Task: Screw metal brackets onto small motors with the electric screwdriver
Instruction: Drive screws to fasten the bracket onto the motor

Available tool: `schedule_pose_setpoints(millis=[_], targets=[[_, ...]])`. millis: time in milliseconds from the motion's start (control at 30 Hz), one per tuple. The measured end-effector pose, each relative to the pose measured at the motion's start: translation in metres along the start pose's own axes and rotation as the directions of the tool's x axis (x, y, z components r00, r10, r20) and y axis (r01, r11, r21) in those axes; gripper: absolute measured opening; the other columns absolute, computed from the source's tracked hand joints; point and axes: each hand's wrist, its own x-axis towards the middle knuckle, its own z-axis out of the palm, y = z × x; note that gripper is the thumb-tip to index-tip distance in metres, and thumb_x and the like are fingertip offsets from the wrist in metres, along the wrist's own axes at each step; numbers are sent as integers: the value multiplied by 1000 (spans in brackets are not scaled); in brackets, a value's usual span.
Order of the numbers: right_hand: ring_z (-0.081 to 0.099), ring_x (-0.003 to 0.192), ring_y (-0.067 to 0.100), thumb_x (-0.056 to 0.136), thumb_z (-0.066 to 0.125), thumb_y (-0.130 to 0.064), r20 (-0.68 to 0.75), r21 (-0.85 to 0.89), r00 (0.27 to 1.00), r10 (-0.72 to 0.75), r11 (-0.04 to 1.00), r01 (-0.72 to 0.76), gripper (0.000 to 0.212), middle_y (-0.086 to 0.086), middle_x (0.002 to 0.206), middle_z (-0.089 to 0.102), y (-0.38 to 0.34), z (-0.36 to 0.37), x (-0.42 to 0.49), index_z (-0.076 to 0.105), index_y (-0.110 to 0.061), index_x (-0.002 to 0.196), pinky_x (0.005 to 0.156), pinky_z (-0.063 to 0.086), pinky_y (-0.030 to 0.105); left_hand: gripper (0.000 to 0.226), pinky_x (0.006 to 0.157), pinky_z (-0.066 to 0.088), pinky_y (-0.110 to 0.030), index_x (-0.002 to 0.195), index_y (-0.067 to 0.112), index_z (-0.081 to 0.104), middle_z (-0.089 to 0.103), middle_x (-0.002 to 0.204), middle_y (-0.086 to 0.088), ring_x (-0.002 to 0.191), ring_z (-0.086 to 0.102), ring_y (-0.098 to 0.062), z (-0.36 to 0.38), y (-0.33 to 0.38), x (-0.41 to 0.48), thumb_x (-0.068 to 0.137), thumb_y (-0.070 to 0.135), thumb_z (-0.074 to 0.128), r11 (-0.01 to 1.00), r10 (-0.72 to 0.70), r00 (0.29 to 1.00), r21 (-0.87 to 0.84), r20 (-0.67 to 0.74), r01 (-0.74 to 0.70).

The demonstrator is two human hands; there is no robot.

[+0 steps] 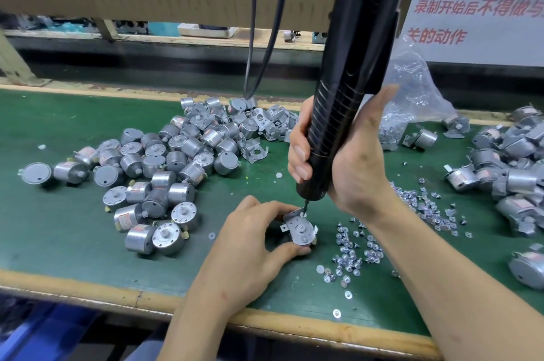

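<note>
My left hand (253, 243) grips a small silver motor with a metal bracket (300, 228) laid on its top face, held against the green mat. My right hand (350, 160) is wrapped around the black electric screwdriver (350, 66), which stands nearly upright. Its bit tip (304, 207) touches the bracket's far corner. Loose screws (353, 251) lie scattered just right of the motor. A pile of bare motors (164, 166) sits to the left, and loose brackets (270, 122) lie behind it.
Motors with brackets on them are heaped at the right edge (506, 172). A clear plastic bag of parts (412, 95) lies behind my right hand. The screwdriver's black cables (259, 36) hang down at the middle. The table's wooden front edge (88, 287) runs along the bottom.
</note>
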Motion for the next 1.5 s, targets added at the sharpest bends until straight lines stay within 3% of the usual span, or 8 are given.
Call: schedule_pose_setpoints(millis=[233, 400, 567, 867, 1000, 1133, 1500], targets=[[45, 41, 16, 64, 31, -87, -2, -14, 1000, 13, 1000, -13, 78, 1, 56, 50, 3, 2, 0, 54, -14, 79, 48, 42, 25, 39, 78, 35, -1, 105, 36, 67, 47, 104, 44, 93, 53, 2, 1, 0, 0, 71, 43, 84, 1000, -4, 1000, -1, 1, 4], [46, 42, 16, 61, 38, -92, -3, -2, 1000, 22, 1000, -22, 77, 0, 56, 51, 4, 3, 1, 59, -20, 76, 49, 42, 25, 39, 83, 40, -15, 110, 32, 65, 49, 111, 32, 94, 53, -4, 1, -1, 0, 76, 45, 79, 999, 27, 999, 21, 26, -27], [45, 41, 16, 62, 36, -90, 4, 6, 1000, 24, 1000, -24, 77, 1, 56, 51, 4, 4, 1, 57, -18, 77, 48, 42, 26, 39, 81, 42, -19, 111, 33, 63, 51, 111, 26, 95, 53, -6, 2, -2, 0, 77, 49, 73, 998, 43, 999, 35, 26, -44], [45, 41, 17, 63, 36, -92, -7, -32, 999, 46, 998, -46, 75, 0, 56, 51, 8, 4, 2, 57, -21, 75, 49, 41, 27, 39, 80, 40, -15, 110, 33, 63, 50, 110, 30, 93, 51, -5, 2, -3, 0, 76, 49, 74, 996, 56, 998, 75, 10, -56], [44, 42, 18, 64, 36, -95, -28, -95, 998, 51, 994, -53, 76, 0, 57, 50, 9, 6, 2, 56, -23, 74, 50, 40, 28, 39, 79, 39, -13, 109, 31, 64, 52, 90, 33, 92, 49, -4, 2, -2, 0, 76, 48, 75, 995, 56, 998, 82, 0, -56], [42, 41, 18, 66, 37, -96, -29, -105, 999, 46, 993, -48, 76, -1, 56, 49, 10, 7, 0, 55, -23, 73, 48, 39, 27, 39, 78, 39, -16, 106, 30, 64, 46, 85, 38, 89, 47, -3, 2, -1, 1, 74, 49, 73, 994, 73, 997, 80, -21, -71], [42, 42, 21, 68, 35, -97, -150, -160, 988, -34, 987, 10, 77, 3, 55, 49, 9, 16, -5, 54, -22, 69, 47, 37, 30, 40, 78, 41, -16, 109, 33, 61, 48, 96, 41, 92, 48, -2, 2, 0, 0, 75, 52, 71, 994, 57, 998, 93, -7, -56]])
